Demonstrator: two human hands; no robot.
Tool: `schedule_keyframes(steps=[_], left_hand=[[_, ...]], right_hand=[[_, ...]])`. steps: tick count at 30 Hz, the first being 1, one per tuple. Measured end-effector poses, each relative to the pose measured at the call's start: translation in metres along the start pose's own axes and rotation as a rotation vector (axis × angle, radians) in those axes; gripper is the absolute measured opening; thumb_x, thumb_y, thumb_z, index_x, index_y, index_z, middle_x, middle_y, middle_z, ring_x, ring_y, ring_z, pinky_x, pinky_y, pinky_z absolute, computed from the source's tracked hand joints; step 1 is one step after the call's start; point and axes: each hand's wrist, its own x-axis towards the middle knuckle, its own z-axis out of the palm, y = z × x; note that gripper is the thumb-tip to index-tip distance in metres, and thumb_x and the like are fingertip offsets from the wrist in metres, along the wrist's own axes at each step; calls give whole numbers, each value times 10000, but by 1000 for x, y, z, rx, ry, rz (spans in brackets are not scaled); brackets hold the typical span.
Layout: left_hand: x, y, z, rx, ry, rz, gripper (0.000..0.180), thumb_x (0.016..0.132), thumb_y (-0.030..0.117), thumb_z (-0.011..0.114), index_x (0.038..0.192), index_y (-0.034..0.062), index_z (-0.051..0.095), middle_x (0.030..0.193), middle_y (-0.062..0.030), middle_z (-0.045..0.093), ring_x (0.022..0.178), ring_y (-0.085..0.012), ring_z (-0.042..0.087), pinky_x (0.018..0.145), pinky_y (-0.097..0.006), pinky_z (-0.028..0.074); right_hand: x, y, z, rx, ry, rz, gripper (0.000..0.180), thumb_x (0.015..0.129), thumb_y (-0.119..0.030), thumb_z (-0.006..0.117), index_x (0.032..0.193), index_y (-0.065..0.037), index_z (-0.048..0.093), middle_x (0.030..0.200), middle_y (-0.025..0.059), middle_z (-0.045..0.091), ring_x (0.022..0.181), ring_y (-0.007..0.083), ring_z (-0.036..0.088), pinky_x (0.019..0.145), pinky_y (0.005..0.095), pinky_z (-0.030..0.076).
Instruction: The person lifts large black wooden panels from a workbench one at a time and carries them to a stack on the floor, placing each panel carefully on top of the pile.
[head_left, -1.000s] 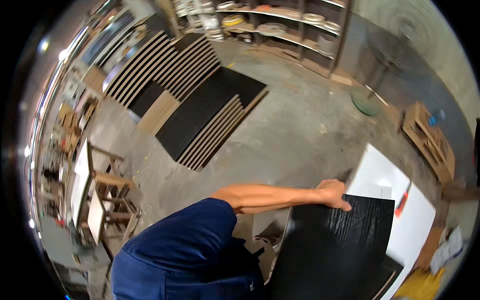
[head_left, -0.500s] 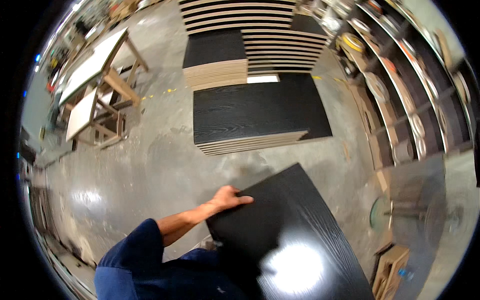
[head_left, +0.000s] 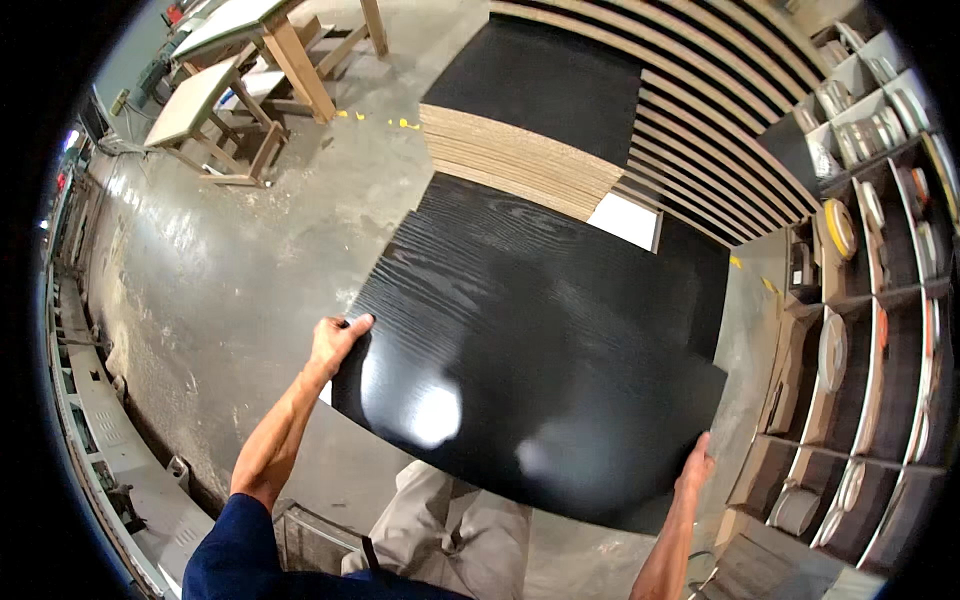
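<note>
A black wood-grain panel lies flat across my front, with ceiling light glaring off its glossy face. My left hand grips its left edge, thumb on top and fingers hidden below. At the right edge my right hand holds the same panel, its fingers mostly out of sight underneath. The panel's far side overlaps the low pile of black panels in front of me, so I cannot tell whether they touch. A stack of boards with pale edges and a black top rises behind.
Black panels with pale edges form a striped stack at the far right. A white piece lies beside the board stack. Shelves with rolls of edging run along the right; wooden tables stand far left, machinery along the left.
The black panel has swung from upright at my right to flat before me, reaching over the pile. My right hand has come into view on its right edge. I am nearer the stacks.
</note>
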Motion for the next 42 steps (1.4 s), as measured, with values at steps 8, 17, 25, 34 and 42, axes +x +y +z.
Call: schedule_keyframes(steps=[8,17,25,34,42], left_hand=[[89,34,36,66,62,-128,536,710,471,716,789,-56,665,667,-91,637,629,-142,595,567,-319,474],[104,78,60,-114,43,-266,445,742,339,733,952,-48,668,774,-83,654,666,-146,602,615,-283,482],[104,88,68,-182,43,-292,444,742,342,733,938,-51,665,765,-82,648,669,-146,599,620,-283,476],[102,95,28,-18,-25,-328,563,752,432,661,1013,-67,629,923,-191,654,820,-258,642,754,-355,494],[34,44,42,283,424,-44,718,637,391,714,1143,-79,516,1217,-277,476,1180,-407,424,977,-482,371]], right_hand=[[82,-63,131,-4,-137,-15,615,822,-516,604,702,86,561,769,85,570,718,196,473,743,341,411],[137,-65,144,-28,-204,56,749,800,-520,625,1113,152,513,1166,149,540,1052,222,478,955,346,347],[169,-77,148,-105,-280,95,732,854,-505,554,1123,173,487,1225,204,493,1150,256,439,1008,377,304],[141,-97,162,36,-602,161,881,830,-566,510,1402,28,202,1474,142,191,1347,289,186,1108,398,117],[77,-107,182,-316,-967,169,811,818,-560,534,1360,-9,289,1391,139,306,1244,305,336,1030,412,295]])
